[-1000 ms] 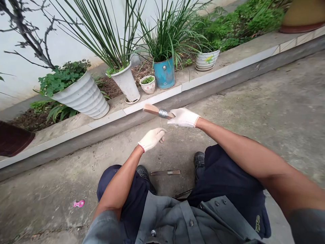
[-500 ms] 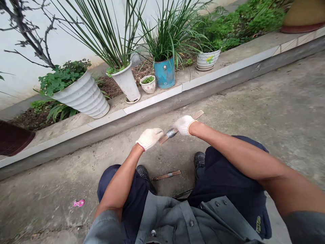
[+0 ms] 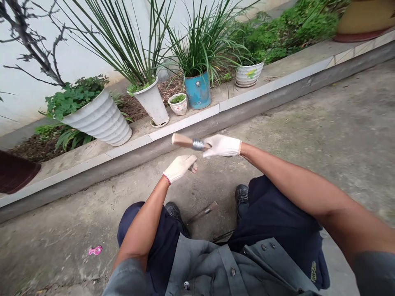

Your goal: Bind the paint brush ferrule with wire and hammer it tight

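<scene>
Versus half a second ago: the wooden strip [image 3: 182, 140] in the right hand [image 3: 222, 146] is turned; its wire-bound part [image 3: 198, 144] sits just left of the glove and its free end points left, nearer the ledge [image 3: 293, 68]. Right-hand fingers close on the strip's near end. Left hand [image 3: 180, 167] below it, apart from the strip, fingers curled and nearly closed; cannot tell whether it grips anything. Second strip [image 3: 205, 211], blurred, between the shoes [image 3: 173, 210], slants more steeply than before.

Containers on ledge, left to right: ribbed white pot [image 3: 105, 119], leaning, leafy plant [image 3: 72, 98]; tall white pot [image 3: 154, 105], long-bladed plant [image 3: 138, 49]; small white pot [image 3: 179, 107] with red marks, low greenery [image 3: 178, 98]; blue pot [image 3: 198, 92], grassy plant [image 3: 197, 57].
</scene>
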A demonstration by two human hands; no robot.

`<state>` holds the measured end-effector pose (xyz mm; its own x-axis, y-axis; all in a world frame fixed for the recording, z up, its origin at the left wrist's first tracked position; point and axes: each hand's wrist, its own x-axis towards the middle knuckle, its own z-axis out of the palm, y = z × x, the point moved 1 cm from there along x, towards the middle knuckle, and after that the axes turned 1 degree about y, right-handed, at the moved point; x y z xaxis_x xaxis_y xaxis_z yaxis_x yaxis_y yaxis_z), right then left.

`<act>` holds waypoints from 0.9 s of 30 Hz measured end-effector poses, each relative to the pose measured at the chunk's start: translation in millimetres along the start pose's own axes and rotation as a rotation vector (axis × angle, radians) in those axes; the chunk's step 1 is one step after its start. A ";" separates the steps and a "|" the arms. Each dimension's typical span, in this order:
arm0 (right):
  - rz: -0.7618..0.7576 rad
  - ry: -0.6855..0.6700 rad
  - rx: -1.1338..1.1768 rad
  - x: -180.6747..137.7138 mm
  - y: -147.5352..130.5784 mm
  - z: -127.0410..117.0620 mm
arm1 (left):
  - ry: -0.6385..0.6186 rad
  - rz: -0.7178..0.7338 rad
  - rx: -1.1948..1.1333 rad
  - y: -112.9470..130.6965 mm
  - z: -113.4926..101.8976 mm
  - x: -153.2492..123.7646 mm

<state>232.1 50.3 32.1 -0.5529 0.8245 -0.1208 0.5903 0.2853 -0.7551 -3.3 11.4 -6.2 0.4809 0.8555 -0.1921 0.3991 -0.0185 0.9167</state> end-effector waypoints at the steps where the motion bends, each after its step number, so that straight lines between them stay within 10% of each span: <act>1: 0.051 0.073 0.032 2.9 -1.3 -0.9 | 0.014 -0.014 -0.001 -0.7 1.3 0.3; 8: 0.268 0.226 -0.438 26.9 15.5 -9.3 | 0.026 -0.060 0.144 5.7 4.0 2.2; 16: 0.266 -0.155 -0.922 44.1 17.2 15.6 | -0.059 -0.018 0.715 31.2 -23.7 30.4; 23: -0.058 -0.526 -0.707 40.1 26.5 2.4 | -0.120 -0.056 0.603 15.6 -46.1 50.6; 27: -0.078 -0.366 -0.452 40.7 21.7 -14.6 | -0.130 -0.030 0.244 4.2 -50.2 57.3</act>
<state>231.0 97.2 20.2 -0.7245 0.5933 -0.3509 0.6875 0.5849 -0.4304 -13.2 86.4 4.2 0.5558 0.7843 -0.2756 0.5833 -0.1317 0.8015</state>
